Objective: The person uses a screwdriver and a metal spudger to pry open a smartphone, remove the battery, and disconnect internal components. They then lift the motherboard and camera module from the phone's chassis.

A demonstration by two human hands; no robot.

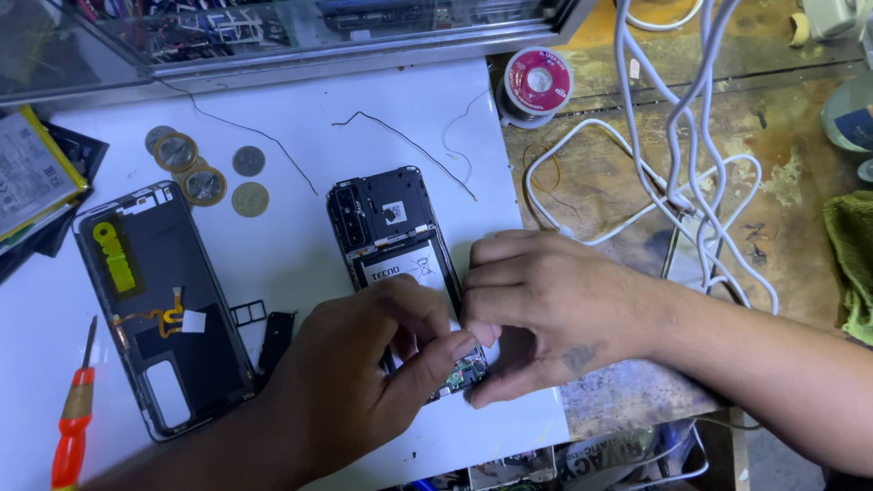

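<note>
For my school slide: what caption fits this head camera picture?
Two hands, left hand and right hand, work on an opened phone on a white table.

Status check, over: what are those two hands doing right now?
Left hand and right hand both pinching at lower end of opened phone. Back cover set aside left. Nothing in the way.

**White mat over a worn workbench**

A white mat (300,136) covers the left and middle of the frame. On it lie an opened phone (391,227) at centre, a detached back cover (159,300) at left, several coins (205,173) at upper left, a red-handled screwdriver (73,418) at lower left, a small black tray (247,314) and thin loose wires (400,136). The stained wooden bench (618,182) shows at right, carrying white cables (691,136), a red solder spool (536,82) and a green cloth (850,264).
</note>
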